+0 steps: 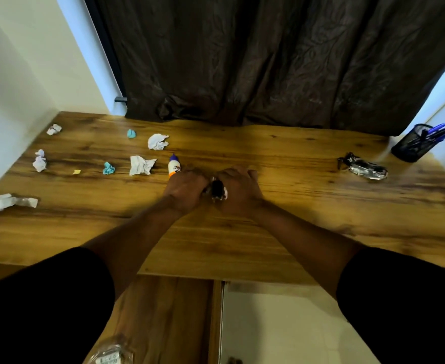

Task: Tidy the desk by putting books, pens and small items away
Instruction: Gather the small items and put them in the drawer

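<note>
My left hand [185,191] and my right hand [238,190] meet at the middle of the wooden desk [281,227], both curled round a small dark item with white edges [218,190] held between them. What the item is cannot be made out. A white glue bottle [174,165] with a purple cap and orange band stands just beyond my left hand. Crumpled white papers [141,165] [157,141] [40,161] and teal scraps [108,168] [131,133] lie scattered across the desk's left half.
A black mesh pen holder [412,144] with blue pens stands at the far right corner. A crumpled silver and black wrapper [364,168] lies near it. Torn white paper [3,202] rests at the left edge. A dark curtain [268,61] hangs behind the desk.
</note>
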